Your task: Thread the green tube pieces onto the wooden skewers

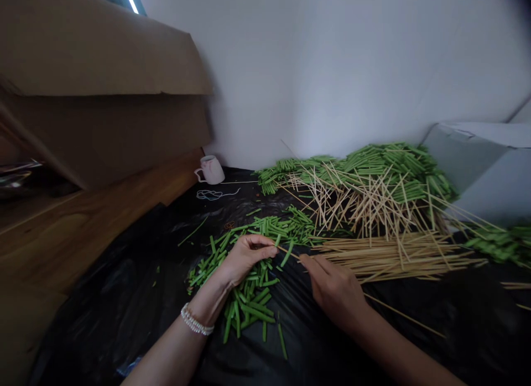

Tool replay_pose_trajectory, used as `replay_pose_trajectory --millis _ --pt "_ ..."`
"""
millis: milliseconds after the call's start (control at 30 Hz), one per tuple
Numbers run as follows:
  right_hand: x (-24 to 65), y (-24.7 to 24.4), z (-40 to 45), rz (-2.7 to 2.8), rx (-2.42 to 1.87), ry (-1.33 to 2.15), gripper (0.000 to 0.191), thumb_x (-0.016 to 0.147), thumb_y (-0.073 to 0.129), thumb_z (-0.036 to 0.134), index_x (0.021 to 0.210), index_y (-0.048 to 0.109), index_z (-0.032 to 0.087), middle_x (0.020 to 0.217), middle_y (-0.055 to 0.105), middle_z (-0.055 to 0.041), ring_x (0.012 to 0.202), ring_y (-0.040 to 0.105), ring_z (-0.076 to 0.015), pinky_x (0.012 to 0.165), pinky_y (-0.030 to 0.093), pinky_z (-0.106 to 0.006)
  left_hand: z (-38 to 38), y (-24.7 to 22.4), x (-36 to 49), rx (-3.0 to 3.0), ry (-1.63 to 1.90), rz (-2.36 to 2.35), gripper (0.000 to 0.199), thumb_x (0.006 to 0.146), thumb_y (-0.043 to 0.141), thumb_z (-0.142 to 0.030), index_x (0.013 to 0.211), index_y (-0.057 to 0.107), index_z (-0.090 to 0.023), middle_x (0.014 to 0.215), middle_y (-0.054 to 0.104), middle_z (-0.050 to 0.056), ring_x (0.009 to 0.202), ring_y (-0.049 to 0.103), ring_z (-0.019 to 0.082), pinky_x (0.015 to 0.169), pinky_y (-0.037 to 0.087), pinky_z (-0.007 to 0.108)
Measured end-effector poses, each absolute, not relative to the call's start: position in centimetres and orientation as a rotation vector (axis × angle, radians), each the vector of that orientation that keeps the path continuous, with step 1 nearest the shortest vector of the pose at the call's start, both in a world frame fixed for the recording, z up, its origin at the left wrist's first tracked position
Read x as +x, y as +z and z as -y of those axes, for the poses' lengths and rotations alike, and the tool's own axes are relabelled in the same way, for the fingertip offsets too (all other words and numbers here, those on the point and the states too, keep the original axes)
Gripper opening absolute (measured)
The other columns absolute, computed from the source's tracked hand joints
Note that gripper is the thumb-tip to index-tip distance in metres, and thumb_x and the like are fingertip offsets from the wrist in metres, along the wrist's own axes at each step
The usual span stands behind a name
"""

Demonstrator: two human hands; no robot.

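Note:
My left hand pinches a short green stem piece at the tip of a thin wooden skewer. A second green piece sits across the skewer between my hands. My right hand is closed on the skewer, whose other end sticks out beyond the wrist toward the lower right. Loose cut green pieces lie around and below my left hand. To the right is a bundle of bare skewers. Behind it is a heap of skewers loaded with green pieces.
Black plastic sheeting covers the work surface. A pinkish mug and tangled string are at the back left. A large cardboard box stands left, a pale box right, a white wall behind.

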State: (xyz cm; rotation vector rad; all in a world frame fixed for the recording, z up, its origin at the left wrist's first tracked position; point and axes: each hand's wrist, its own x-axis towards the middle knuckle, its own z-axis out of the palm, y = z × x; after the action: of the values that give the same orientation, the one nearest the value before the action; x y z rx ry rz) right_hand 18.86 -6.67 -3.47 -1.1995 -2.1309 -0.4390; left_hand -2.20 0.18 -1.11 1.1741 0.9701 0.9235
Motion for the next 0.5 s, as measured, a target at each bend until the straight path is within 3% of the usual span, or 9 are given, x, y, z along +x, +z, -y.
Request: replay_pose_trajectory --millis 300,500 --pt "18.8 -3.2 6.5 2.114 -1.16 -0.505 0.034 0.091 0.036 0.009 0.11 0.064 0.013 0.077 0.067 -0.0026 0.057 0.057 -0.0112 0.056 0.037 -0.026 0.2 -0.9 -1.8 1.292 0.858 -0.911 0.02 0.064 0.082 -0.028 0.077 0.075 -0.014 0.074 0.072 0.003 0.068 0.062 0.012 0.07 0.047 0.023" --pt "20.4 -2.8 6.1 2.021 -1.263 -0.582 0.031 0.092 0.041 0.012 0.111 0.065 0.013 0.084 0.069 -0.0032 0.059 0.057 -0.012 0.057 0.036 -0.028 -1.4 -0.6 -3.8 1.526 1.107 -1.206 0.021 0.075 0.072 -0.034 0.084 0.074 -0.016 0.087 0.075 0.006 0.081 0.066 0.018 0.08 0.048 0.03"
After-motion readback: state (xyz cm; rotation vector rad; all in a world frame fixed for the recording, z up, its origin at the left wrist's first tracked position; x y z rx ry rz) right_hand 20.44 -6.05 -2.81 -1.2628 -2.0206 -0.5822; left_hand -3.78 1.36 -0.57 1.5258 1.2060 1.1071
